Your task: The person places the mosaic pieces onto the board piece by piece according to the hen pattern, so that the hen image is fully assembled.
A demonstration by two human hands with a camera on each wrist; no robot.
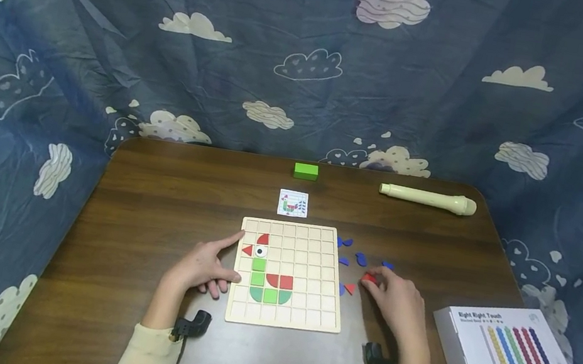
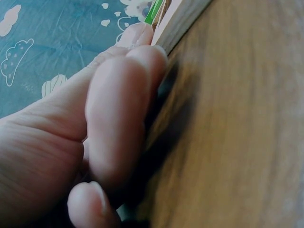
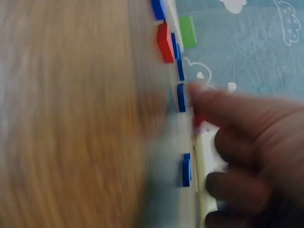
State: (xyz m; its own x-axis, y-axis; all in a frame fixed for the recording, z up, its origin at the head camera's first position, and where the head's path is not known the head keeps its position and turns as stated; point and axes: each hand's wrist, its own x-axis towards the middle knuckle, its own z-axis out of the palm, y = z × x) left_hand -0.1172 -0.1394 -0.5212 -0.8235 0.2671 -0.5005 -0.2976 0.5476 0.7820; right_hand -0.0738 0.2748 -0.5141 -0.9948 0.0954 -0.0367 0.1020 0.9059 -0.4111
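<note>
A square wooden grid board (image 1: pixel 304 321) lies on the table, with red, green and white pieces set in its cells like a bird. My left hand (image 1: pixel 205 265) is at the board's left side, index finger and thumb spread along the edge and touching it. In the left wrist view its fingers (image 2: pixel 116 114) reach the board's edge. To the right of the board, my right hand (image 1: pixel 398 301) pinches a small red piece (image 1: pixel 369 278) between thumb and fingertips. Loose blue pieces (image 1: pixel 361 259) and a red triangle (image 1: pixel 350 288) lie between that hand and the board.
Behind the board lies a small pattern card (image 1: pixel 293 204), and beyond it a green block (image 1: pixel 306 171). A cream microphone-shaped object (image 1: pixel 429 199) lies at the back right. A white bead-toy box (image 1: pixel 511 350) stands at the right, near my right forearm.
</note>
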